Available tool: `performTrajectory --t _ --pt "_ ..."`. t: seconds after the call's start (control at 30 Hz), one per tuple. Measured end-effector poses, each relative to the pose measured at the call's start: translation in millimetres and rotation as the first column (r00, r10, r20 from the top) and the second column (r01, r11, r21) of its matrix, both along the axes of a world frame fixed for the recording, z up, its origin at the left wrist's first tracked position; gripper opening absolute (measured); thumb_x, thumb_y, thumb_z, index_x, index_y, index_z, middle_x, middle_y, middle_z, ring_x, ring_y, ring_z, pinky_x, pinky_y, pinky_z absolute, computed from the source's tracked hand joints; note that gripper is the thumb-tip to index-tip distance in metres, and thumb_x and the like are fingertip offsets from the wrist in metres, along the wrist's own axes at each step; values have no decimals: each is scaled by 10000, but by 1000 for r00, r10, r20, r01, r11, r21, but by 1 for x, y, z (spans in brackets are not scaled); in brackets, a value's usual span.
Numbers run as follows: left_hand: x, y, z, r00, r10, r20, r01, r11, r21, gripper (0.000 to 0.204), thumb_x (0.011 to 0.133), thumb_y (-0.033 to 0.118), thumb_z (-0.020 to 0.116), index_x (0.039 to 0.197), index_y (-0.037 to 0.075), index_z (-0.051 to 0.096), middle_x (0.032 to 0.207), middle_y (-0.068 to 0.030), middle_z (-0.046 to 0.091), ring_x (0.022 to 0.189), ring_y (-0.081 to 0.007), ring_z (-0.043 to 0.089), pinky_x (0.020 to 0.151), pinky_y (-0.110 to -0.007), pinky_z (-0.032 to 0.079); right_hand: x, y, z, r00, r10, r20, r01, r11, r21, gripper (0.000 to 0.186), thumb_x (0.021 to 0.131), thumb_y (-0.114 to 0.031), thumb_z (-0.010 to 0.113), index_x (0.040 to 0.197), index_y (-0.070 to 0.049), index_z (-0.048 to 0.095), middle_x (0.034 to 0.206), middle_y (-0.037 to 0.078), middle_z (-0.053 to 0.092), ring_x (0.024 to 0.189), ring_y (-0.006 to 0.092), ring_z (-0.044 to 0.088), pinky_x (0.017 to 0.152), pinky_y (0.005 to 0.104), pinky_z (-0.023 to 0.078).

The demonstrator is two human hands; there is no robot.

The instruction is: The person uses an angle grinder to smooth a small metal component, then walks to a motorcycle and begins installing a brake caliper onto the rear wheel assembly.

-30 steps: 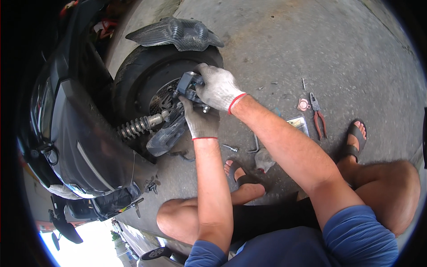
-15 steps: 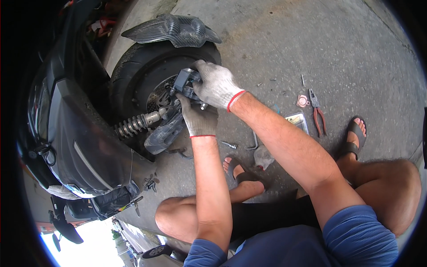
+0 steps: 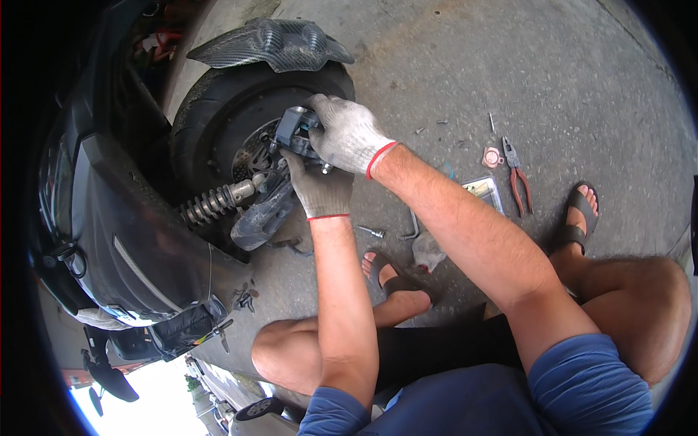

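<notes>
Both my hands wear grey-white knit gloves with red cuffs. My right hand [image 3: 349,131] grips the upper right side of a dark grey brake caliper [image 3: 291,125], its fingers curled over the edge. From below, my left hand [image 3: 321,190] has hold of the same caliper, its fingertips partly hidden behind it. The caliper is held up beside the slotted brake disc [image 3: 249,161] of a scooter's wheel [image 3: 198,123]. Whether it touches the disc cannot be made out. A coil-spring shock absorber [image 3: 218,203] lies just left of my left hand.
The dark scooter body [image 3: 131,225] fills the left, with a carbon-patterned mudguard [image 3: 269,45] above the wheel. On the concrete lie red-handled pliers [image 3: 518,178], a socket piece [image 3: 371,232], a hex key [image 3: 413,227], a crumpled glove [image 3: 427,251] and a clear-lidded case [image 3: 483,190].
The view has shifted slightly, so the scooter sits a little further left and up. Both hands keep their grip on the caliper, which looks slightly turned.
</notes>
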State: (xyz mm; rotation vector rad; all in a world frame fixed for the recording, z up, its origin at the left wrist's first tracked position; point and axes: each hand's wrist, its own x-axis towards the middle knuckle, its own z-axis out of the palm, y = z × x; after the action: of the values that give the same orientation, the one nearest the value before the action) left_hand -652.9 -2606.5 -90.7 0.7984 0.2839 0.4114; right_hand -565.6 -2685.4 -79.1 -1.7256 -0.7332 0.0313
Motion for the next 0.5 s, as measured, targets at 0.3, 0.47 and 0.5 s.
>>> performTrajectory --t 0.3,0.47,0.5 --pt "-1 -1 2 999 30 -34 -33 995 -90 821 913 683 492 1480 96 414 1518 -94 432 1418 -302 367 1204 -474 233 -3 -3 -3 999 26 46 -28 999 43 387 812 -147 622 1169 -13 556 1032 224 647 964 402 645 837 471 531" --pt "-3 -1 0 999 33 -26 -35 997 -71 841 902 685 510 1485 90 404 1528 -92 419 1425 -297 354 1206 -473 225 -7 -4 -6 997 -13 77 6 997 82 431 824 -149 626 1225 -14 542 1036 225 648 956 398 649 822 470 538" --pt "-4 0 0 999 34 -26 -36 997 -69 841 902 685 510 1485 90 404 1528 -92 419 1425 -297 354 1206 -473 225 -8 -4 -6 997 -12 77 5 996 85 431 824 -149 626 1225 -14 542 1036 225 648 956 398 649 822 470 538"
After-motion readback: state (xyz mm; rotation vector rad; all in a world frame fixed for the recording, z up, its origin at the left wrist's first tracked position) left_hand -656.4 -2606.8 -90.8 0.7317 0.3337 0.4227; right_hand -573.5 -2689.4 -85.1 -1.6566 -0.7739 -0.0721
